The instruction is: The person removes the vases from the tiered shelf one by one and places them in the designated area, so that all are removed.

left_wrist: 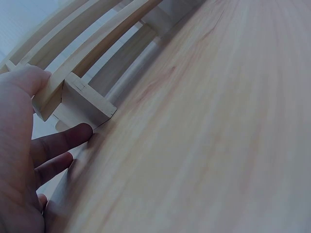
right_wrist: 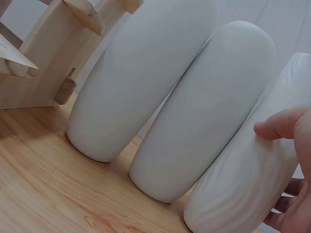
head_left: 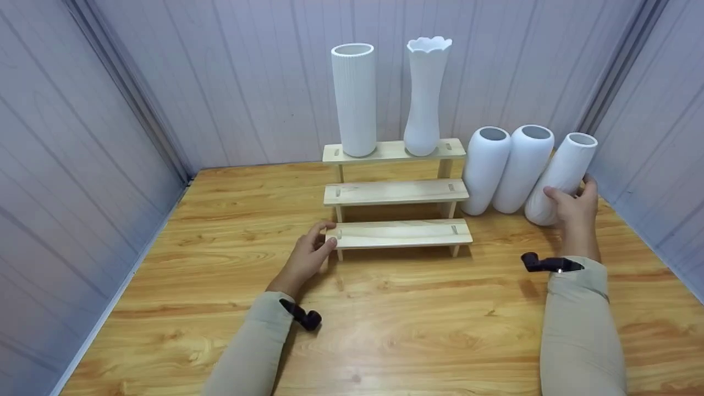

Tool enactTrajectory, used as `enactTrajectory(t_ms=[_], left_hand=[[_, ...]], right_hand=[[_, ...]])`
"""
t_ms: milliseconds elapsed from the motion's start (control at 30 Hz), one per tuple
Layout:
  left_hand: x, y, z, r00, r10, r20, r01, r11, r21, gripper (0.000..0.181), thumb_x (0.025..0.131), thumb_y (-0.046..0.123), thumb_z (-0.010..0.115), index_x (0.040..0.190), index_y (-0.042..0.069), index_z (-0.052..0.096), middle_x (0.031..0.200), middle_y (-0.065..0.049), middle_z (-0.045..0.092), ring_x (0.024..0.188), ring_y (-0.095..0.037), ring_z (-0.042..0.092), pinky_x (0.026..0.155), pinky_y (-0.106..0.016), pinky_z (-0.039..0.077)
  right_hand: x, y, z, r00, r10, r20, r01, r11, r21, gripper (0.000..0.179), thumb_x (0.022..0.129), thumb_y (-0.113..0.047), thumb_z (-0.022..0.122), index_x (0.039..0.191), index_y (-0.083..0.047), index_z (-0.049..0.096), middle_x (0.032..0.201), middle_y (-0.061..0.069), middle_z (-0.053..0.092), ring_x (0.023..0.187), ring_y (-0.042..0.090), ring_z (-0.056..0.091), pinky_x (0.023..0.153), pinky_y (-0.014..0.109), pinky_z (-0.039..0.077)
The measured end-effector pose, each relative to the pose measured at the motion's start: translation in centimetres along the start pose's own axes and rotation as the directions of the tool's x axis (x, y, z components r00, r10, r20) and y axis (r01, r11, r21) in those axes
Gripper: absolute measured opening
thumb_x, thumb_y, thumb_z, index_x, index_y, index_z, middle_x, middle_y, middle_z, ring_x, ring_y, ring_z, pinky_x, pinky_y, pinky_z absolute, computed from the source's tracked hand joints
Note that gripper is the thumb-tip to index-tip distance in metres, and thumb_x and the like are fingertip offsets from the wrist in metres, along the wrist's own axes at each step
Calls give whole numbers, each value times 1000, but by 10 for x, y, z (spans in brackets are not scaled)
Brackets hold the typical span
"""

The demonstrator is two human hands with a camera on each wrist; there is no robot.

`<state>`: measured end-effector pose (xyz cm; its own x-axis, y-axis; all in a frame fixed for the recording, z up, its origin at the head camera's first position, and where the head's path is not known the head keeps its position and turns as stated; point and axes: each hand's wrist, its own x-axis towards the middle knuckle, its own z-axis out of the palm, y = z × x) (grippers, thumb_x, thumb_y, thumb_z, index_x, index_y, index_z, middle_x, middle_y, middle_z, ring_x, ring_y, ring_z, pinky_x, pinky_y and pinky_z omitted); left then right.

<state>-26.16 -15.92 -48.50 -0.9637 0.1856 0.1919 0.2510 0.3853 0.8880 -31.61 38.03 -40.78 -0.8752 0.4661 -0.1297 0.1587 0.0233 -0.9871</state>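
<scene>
My left hand (head_left: 308,254) holds the left end of the lowest step of a three-tier wooden stand (head_left: 401,234), thumb at the front edge and a finger at the back. In the left wrist view its thumb (left_wrist: 34,80) lies against the board's end, with the other fingers lower, near the stand's leg. At the far right, my right hand (head_left: 577,212) grips a white vase with wavy grooves (head_left: 566,159). The thumb lies on the vase's left side, the fingers around its right. Beside it stand two smooth white vases, one nearer (head_left: 524,168) and one farther left (head_left: 487,170).
A tall ribbed white vase (head_left: 355,104) and a white vase with a scalloped rim (head_left: 426,99) stand upright on the top step. The wooden table (head_left: 247,203) meets pale panelled walls (head_left: 247,82) at the back and sides.
</scene>
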Motion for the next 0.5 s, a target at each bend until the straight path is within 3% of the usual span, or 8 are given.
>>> enactTrajectory(t_ms=[267,500], left_hand=[[-1,3,-1,1000,-19,-2,19,1000,-7,33,104,20,59,136,19,55,108,-14,71,94,-23,66,70,-34,51],[0,1,0,1000,-14,-6,14,1000,-13,32,103,19,59,136,18,55,109,-15,70,100,-25,67,91,-43,49]], right_hand=[[0,2,-2,1000,-15,8,15,1000,-27,94,95,-28,71,163,-35,6,169,-2,10,153,19,12,122,44,15],[-2,3,-2,1000,-28,12,28,1000,-1,94,95,-25,70,162,-35,6,170,-1,9,153,19,13,122,43,16]])
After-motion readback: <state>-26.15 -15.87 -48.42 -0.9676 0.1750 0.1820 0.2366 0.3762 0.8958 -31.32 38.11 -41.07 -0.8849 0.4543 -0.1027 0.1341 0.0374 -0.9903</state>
